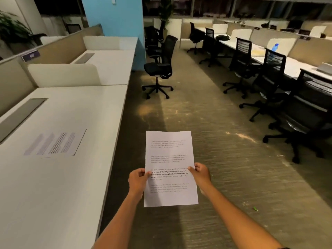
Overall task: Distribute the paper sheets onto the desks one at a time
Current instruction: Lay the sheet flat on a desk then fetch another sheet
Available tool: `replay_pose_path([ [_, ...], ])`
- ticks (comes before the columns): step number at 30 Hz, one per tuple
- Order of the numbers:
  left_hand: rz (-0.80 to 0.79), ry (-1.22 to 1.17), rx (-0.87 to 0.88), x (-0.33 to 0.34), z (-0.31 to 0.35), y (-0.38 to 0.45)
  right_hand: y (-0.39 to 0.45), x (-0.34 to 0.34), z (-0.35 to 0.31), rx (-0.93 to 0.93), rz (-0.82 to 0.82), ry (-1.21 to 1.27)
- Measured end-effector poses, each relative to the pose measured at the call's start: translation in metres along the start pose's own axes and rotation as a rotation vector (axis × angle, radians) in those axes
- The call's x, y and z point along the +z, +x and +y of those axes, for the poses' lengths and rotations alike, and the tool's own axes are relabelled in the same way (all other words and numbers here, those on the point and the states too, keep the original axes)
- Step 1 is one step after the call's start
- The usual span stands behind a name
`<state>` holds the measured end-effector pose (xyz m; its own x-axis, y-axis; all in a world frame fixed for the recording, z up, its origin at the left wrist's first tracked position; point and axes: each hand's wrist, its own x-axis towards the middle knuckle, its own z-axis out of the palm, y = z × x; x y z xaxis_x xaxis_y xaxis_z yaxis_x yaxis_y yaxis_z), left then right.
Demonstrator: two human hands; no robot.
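Observation:
I hold printed paper sheets (169,151) upright over the carpeted aisle, text facing me. My left hand (138,178) grips the left edge and my right hand (201,172) grips the right edge, thumbs on the front. Whether it is one sheet or a stack cannot be told. Another printed sheet (55,143) lies flat on the near white desk (59,186) to my left. Beyond a low divider, the second white desk (113,67) on the left shows no sheet.
A black office chair (159,69) stands in the aisle ahead. Several black chairs (265,90) line a row of desks (294,66) on the right, with a blue bottle (275,47) on one. A blue pillar (115,17) rises behind the left desks.

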<state>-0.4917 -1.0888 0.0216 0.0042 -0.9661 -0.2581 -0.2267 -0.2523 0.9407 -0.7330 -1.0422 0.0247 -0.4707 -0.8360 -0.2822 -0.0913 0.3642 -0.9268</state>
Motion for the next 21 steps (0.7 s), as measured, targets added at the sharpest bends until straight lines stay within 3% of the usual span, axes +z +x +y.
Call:
replay_pose_path([
  [10,-0.023,0.026,-0.042,0.032,0.03,0.169,0.169,0.042,-0.034,0.057,0.03,0.035],
  [21,0.028,0.034,-0.084,0.097,0.108,0.365,0.388,0.056,-0.123,0.042,0.001,-0.022],
])
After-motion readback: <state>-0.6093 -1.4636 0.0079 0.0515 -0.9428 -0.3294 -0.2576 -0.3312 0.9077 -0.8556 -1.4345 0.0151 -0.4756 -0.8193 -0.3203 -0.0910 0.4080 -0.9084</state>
